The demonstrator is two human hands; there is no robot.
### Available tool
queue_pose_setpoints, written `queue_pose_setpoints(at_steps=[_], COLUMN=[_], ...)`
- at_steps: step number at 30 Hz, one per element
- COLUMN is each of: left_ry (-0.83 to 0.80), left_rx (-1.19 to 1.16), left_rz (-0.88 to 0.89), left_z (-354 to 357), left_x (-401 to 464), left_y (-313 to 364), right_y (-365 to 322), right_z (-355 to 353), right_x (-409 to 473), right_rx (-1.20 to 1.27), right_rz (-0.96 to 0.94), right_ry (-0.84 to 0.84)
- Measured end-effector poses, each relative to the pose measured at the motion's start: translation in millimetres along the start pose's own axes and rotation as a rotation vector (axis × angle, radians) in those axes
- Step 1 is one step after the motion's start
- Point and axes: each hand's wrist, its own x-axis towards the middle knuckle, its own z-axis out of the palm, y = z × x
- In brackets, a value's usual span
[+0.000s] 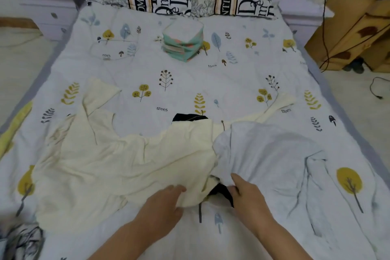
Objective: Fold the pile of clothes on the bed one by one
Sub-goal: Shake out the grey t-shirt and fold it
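— While pinching cream garment [118, 167] hem with left hand [162, 202], right hand [247, 194] gripping dark cloth [219, 193] mid-bed [190, 82].
— Could snag pale grey garment [270, 154] overlapping; might drag both together.

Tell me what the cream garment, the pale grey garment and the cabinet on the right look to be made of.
Cream garment: soft matte fabric, likely cotton knit; it lies limp with shallow creases. Pale grey garment: thin matte cloth, possibly jersey; it drapes in fine wrinkles. Cabinet: looks like wood or wood veneer, brown with a slight sheen; too blurred to be sure. The left hand and right hand pinch the garments' edges.
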Motion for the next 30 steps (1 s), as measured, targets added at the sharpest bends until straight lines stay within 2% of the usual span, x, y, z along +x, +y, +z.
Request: queue_pose_setpoints(at_steps=[3,7,9,13,16,18,20,23,26,28,30], left_ry=[0.008,0.115,0.156,0.129,0.173,0.192,0.282,0.469,0.487,0.478,0.498], left_rx=[-0.137,-0.462,-0.565,-0.610,-0.636,-0.665,-0.652,-0.507,-0.440,-0.515,-0.698], left_rz=[0.037,0.285,0.316,0.375,0.477,0.454,0.453,0.437,0.353,0.337,0.365], left_z=[-23.9,-68.1,-89.9,-135.4,-172.0,-193.7,-212.6,-228.3,-235.5,-246.1,-268.0], left_x=[-12.1,-31.5,-42.8,-69.3,-87.7,-99.3,-108.6,-121.5,-134.7,-147.2,-166.9], left_y=[30.0,80.8,100.3,129.8,146.6,154.3,161.6,167.6,160.9,154.1,152.6], right_y=[-41.7,-102.6,-128.7,-167.9,-188.4,-202.9,-219.2,-251.0,-280.0,-290.2,-291.2], right_z=[-35.5,-78.5,-97.6,-127.4,-149.8,-164.4,-178.7,-202.7,-232.3,-248.5,-257.4], right_x=[-28.0,-71.8,-91.3,-124.0,-145.0,-159.0,-172.8,-198.5,-228.1,-242.7,-250.4], right_rx=[0.134,0.242,0.301,0.314,0.267,0.224,0.209,0.288,0.404,0.416,0.417], right_rz=[-0.095,-0.214,-0.259,-0.318,-0.364,-0.405,-0.443,-0.500,-0.533,-0.547,-0.518], right_ry=[0.028,-0.027,-0.061,-0.062,0.057,0.134,0.244,0.426,0.548,0.601,0.619])
